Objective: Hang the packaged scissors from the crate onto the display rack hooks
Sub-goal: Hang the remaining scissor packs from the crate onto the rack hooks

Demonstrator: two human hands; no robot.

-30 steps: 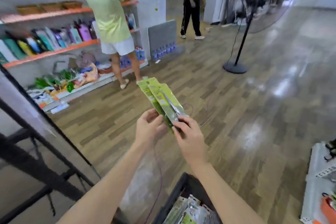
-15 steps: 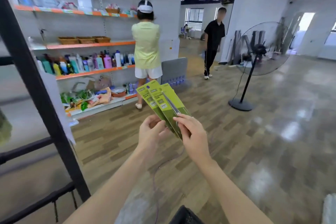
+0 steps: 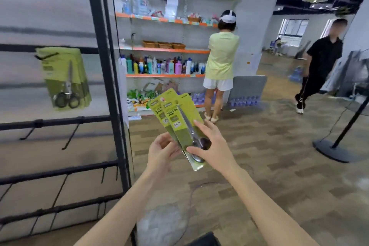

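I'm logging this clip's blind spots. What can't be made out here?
- Head view: how many packs the hands hold; they overlap.
- Crate: cut off by the bottom edge, contents unseen.
- Hung packs on the rack: blurred, count unclear.

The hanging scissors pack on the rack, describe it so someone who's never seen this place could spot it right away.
Find the black display rack on the left. On its upper crossbar one hook carries a bunch of green scissors packs, black handles at the bottom. The hooks below it are bare, and the only other green packs are held in the person's hands.
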